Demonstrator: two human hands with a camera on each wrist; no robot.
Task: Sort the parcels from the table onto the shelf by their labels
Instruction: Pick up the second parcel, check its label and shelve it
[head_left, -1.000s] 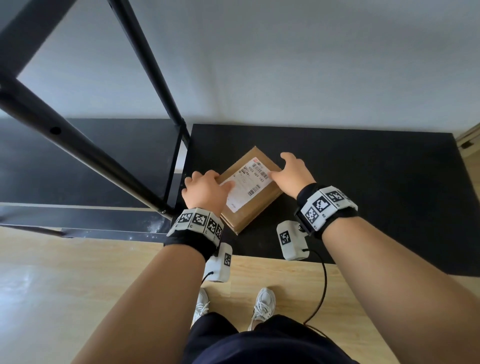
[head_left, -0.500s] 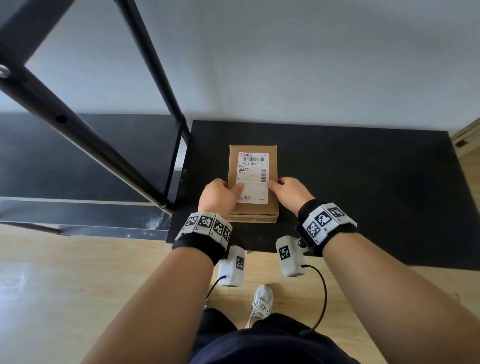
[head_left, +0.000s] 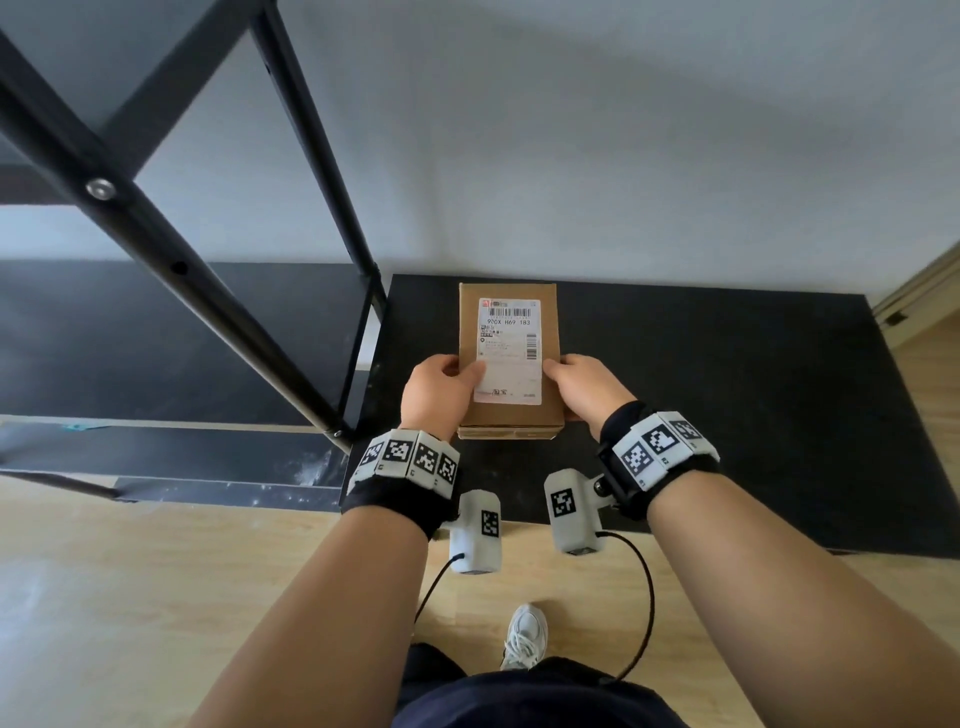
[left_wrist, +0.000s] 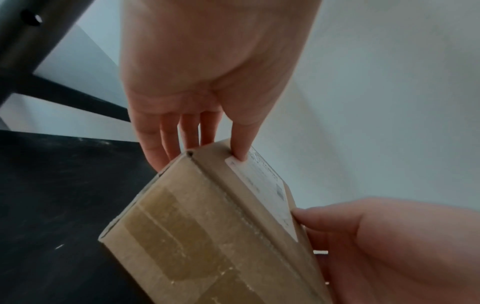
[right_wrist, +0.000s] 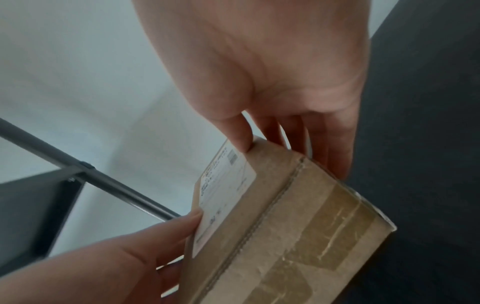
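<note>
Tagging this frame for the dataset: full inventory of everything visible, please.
parcel: 1, brown cardboard, held over the table's left part
label: 1, white with barcode, on the parcel's top face
table: 1, black, against the wall
shelf frame: 1, black metal, left of the table
wall: white, behind
floor: light wood
shoe: 1, white, on the floor
left hand: grips the parcel's left edge, thumb on the label
right hand: grips the parcel's right edge
</note>
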